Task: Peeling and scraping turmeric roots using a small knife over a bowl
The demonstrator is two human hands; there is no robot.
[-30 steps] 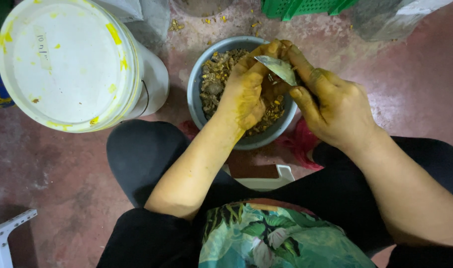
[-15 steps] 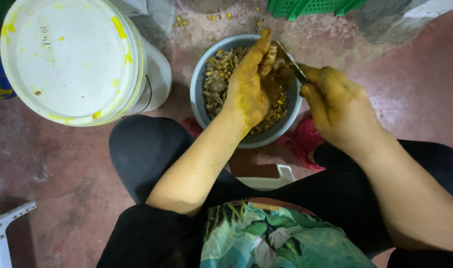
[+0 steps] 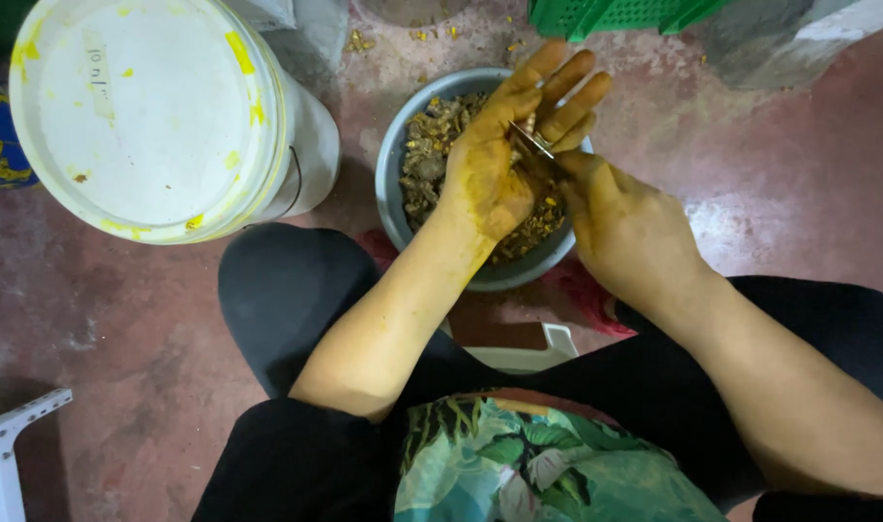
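Head view: my left hand [image 3: 495, 164], fingers spread, steadies small root piece over grey bowl [image 3: 403, 217] so scrapings drop in; right hand [image 3: 625, 227] closed around knife [image 3: 530, 143], blade against piece.

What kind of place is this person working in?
Probably an informal food-preparation corner, at home or in a small workshop, with the work done low over a worn red floor. A metal bowl of yellow-stained root pieces, a big white lidded bucket and a green crate suggest it.
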